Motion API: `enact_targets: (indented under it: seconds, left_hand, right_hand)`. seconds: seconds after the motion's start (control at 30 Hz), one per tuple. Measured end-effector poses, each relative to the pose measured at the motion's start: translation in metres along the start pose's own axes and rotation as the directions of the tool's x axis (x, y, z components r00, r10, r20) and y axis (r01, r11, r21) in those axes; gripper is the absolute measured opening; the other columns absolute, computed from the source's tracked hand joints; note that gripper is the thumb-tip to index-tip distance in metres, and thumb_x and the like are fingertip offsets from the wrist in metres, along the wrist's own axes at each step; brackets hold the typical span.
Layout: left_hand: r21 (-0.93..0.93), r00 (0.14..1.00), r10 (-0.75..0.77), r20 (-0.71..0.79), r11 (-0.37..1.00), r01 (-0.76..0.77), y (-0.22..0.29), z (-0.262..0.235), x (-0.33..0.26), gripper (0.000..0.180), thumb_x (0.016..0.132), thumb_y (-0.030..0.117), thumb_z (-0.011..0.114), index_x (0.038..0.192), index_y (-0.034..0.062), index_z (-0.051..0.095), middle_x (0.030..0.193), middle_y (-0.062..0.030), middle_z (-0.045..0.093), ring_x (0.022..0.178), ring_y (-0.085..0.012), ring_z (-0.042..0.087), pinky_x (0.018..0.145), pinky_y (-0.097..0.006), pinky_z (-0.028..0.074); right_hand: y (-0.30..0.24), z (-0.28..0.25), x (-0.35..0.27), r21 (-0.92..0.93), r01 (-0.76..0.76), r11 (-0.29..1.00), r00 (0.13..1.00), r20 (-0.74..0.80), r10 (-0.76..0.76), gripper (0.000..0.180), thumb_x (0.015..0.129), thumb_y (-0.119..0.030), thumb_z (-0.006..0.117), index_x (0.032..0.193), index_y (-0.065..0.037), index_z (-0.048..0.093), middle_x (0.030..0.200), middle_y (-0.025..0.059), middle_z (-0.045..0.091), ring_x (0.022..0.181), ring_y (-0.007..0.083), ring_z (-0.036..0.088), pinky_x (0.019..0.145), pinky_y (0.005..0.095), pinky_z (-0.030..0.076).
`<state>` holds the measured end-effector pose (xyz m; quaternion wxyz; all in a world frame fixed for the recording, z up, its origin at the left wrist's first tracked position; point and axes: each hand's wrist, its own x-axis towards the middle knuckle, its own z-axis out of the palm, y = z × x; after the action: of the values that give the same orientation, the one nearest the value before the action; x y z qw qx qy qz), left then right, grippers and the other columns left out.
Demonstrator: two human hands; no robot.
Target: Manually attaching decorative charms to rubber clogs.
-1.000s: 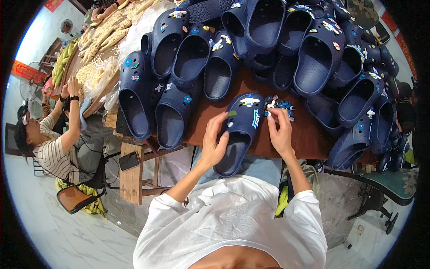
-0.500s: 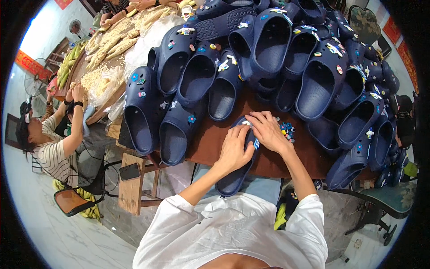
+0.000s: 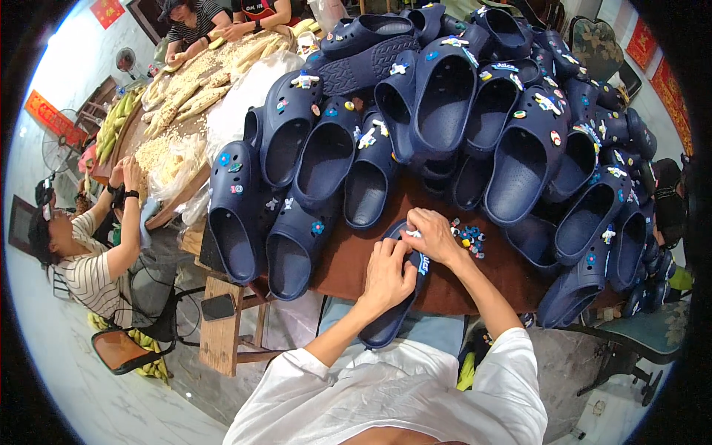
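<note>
- Since the frame a second ago, the right hand [image 3: 432, 236] has been moving left from the loose shoe charms [image 3: 469, 239] onto the clog's toe, and the view has been shifting so the scene is sitting lower.
- The navy clog [image 3: 387, 325] is lying at the lower centre of the frame, its toe pointing up and its heel reaching the person's lap.
- The left hand [image 3: 389, 276] is curling over the clog's upper, its partly closed fingers holding the shoe.
- The right hand is bending its fingers in tightly at a white charm [image 3: 413, 233] on the toe; whether it is pinching or pressing, I cannot tell.
- A blue-and-white charm [image 3: 423, 265] is showing below the right hand.
- The loose charms are lying just right of that hand on the brown cloth [image 3: 486, 285].
- More navy clogs [image 3: 446, 100] are filling the upper centre and right.
</note>
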<state>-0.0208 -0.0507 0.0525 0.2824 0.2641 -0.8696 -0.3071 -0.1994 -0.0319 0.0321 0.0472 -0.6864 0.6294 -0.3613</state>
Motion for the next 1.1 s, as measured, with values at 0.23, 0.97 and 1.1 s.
enact_targets:
  seconds: [0.23,0.97,1.1]
  left_hand:
    - [-0.005,0.999,-0.033,-0.005,0.999,0.033,0.001,-0.002,0.001,0.028,0.077,0.009,0.059,0.104,0.0024,0.059,0.107,-0.0183,0.056,0.099,-0.0385,0.052,0.087,-0.048,0.045]
    - [-0.187,0.993,-0.102,0.062,0.976,0.112,-0.012,-0.014,0.003,0.027,0.078,0.017,0.068,0.1,0.0023,0.061,0.101,-0.0155,0.058,0.096,-0.0348,0.053,0.084,-0.043,0.045]
    - [-0.199,0.997,-0.073,-0.004,0.977,0.071,-0.013,-0.012,0.002,0.022,0.076,0.013,0.067,0.094,0.0026,0.062,0.096,-0.0149,0.059,0.094,-0.0336,0.054,0.082,-0.042,0.045]
  right_hand:
    - [-0.008,-0.006,-0.016,0.128,-0.195,0.972,0.968,-0.136,0.212,0.02,0.086,-0.015,0.07,0.09,-0.003,0.055,0.085,0.0133,0.056,0.078,0.0352,0.061,0.066,0.043,0.049]
    - [-0.022,0.01,-0.067,0.07,-0.047,0.996,0.954,-0.292,0.065,0.015,0.074,-0.017,0.068,0.079,-0.005,0.059,0.089,0.0108,0.059,0.088,0.0319,0.056,0.079,0.0429,0.045]
    - [-0.024,0.0,-0.055,0.1,-0.091,0.991,0.971,-0.211,0.111,0.029,0.074,-0.019,0.072,0.069,-0.006,0.047,0.072,0.0105,0.046,0.07,0.0302,0.049,0.062,0.0407,0.04]
